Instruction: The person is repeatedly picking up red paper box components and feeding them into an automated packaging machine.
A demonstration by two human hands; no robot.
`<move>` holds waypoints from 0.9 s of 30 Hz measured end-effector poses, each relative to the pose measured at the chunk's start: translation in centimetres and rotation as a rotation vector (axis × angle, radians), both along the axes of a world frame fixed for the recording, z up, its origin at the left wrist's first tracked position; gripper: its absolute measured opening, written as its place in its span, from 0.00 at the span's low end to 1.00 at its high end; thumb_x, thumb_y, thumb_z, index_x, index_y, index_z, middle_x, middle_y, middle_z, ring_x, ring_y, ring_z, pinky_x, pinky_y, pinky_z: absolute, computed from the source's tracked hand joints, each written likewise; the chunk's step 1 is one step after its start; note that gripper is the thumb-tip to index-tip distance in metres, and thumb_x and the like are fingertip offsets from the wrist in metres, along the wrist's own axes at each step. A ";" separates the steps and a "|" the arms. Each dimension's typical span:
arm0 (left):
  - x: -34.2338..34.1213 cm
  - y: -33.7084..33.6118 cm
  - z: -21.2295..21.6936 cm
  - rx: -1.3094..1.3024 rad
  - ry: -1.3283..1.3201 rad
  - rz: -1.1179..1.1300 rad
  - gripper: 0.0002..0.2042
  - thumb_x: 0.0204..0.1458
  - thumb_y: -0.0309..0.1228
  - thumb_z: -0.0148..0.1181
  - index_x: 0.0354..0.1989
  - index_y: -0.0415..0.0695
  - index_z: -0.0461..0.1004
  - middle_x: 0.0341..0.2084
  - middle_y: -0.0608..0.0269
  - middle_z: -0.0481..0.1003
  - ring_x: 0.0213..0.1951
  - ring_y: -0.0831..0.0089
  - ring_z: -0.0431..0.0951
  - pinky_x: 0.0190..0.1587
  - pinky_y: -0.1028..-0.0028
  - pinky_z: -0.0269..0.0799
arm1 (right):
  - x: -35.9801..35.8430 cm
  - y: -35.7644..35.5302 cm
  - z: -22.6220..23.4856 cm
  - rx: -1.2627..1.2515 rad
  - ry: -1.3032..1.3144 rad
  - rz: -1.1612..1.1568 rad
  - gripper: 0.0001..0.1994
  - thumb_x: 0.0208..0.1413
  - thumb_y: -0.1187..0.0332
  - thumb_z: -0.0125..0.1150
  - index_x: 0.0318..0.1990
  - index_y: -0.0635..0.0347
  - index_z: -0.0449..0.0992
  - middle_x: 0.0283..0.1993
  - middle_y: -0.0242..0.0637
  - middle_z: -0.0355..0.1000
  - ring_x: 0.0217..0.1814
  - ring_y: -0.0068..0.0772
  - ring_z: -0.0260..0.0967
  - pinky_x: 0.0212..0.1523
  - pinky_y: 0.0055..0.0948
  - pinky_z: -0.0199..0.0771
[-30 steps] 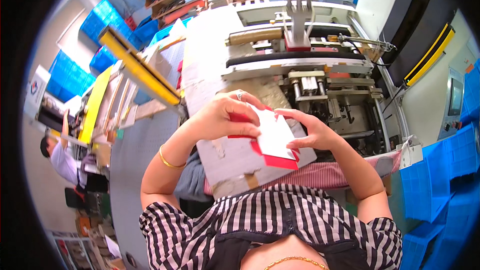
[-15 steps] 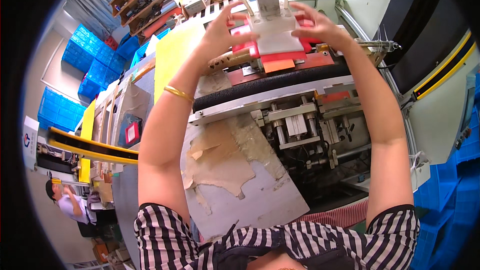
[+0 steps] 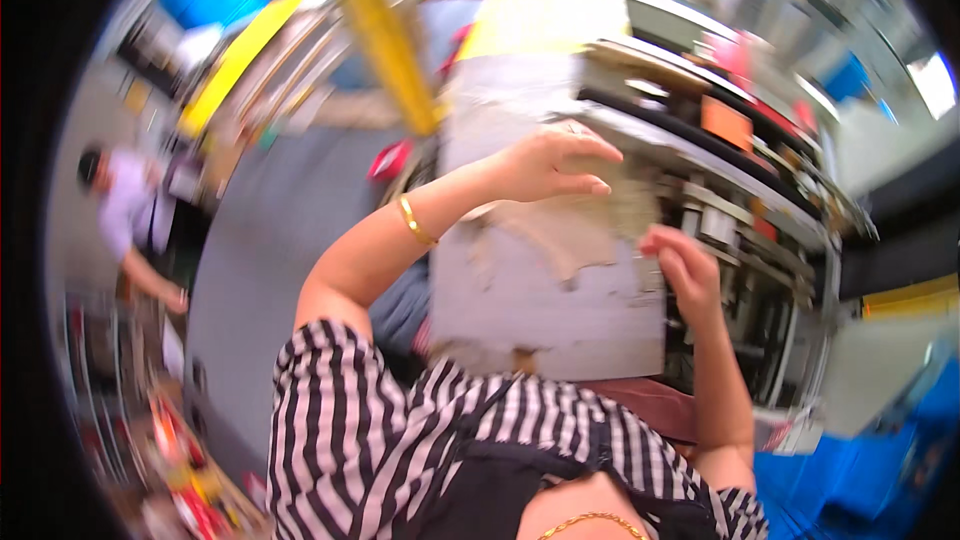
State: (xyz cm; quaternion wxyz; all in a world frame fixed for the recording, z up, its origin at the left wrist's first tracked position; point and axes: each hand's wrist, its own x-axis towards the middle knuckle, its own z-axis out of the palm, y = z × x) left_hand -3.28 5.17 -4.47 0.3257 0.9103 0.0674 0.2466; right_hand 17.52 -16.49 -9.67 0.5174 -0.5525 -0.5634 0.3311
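Observation:
My left hand is in the air over a pale board with a torn brown paper patch on it. Its thumb and fingers are apart, and nothing sits between them. To the right, beside the board's edge and in front of the machine, hangs my right hand. Its fingers are curled in, a little blurred, and no object shows in them. An orange piece lies on the machine beyond both hands. The red part behind it is smeared by motion.
On the left stretches a grey table; a yellow bar rises over its far end. A yellow sheet lies beyond the board. Another person is at the far left. Blue crates stand at lower right.
Both hands have come away from the white block and red part on the machine, back toward me. My view has swung left, so the machine now appears farther right.

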 end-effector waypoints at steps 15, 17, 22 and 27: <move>-74.7 -30.1 -35.4 -0.569 -0.099 2.395 0.10 0.55 0.37 0.59 0.34 0.43 0.81 0.26 0.53 0.80 0.32 0.62 0.81 0.40 0.69 0.75 | -35.7 10.2 -4.9 0.284 -0.960 0.666 0.19 0.54 0.72 0.58 0.55 0.60 0.72 0.60 0.47 0.67 0.60 0.50 0.62 0.61 0.42 0.60; -77.5 -36.5 -35.1 -0.513 0.100 2.734 0.10 0.52 0.37 0.60 0.36 0.47 0.81 0.27 0.51 0.79 0.35 0.54 0.80 0.43 0.64 0.75 | -34.5 12.0 -5.9 0.224 -1.023 0.620 0.18 0.56 0.72 0.58 0.55 0.59 0.73 0.54 0.49 0.67 0.58 0.51 0.61 0.61 0.43 0.59; -81.7 -47.4 -35.0 -0.630 0.423 2.983 0.13 0.51 0.35 0.59 0.46 0.49 0.77 0.42 0.50 0.75 0.47 0.53 0.76 0.49 0.59 0.73 | -32.8 14.8 -5.6 0.171 -1.007 0.628 0.07 0.62 0.72 0.49 0.41 0.67 0.70 0.38 0.48 0.64 0.44 0.48 0.62 0.48 0.42 0.62; -85.5 -48.4 -34.0 -0.605 0.764 3.046 0.19 0.53 0.32 0.57 0.55 0.52 0.71 0.55 0.52 0.69 0.59 0.53 0.67 0.58 0.57 0.67 | -29.9 19.2 -9.1 0.184 -1.117 0.349 0.12 0.65 0.67 0.48 0.40 0.69 0.70 0.35 0.46 0.63 0.40 0.44 0.62 0.45 0.39 0.64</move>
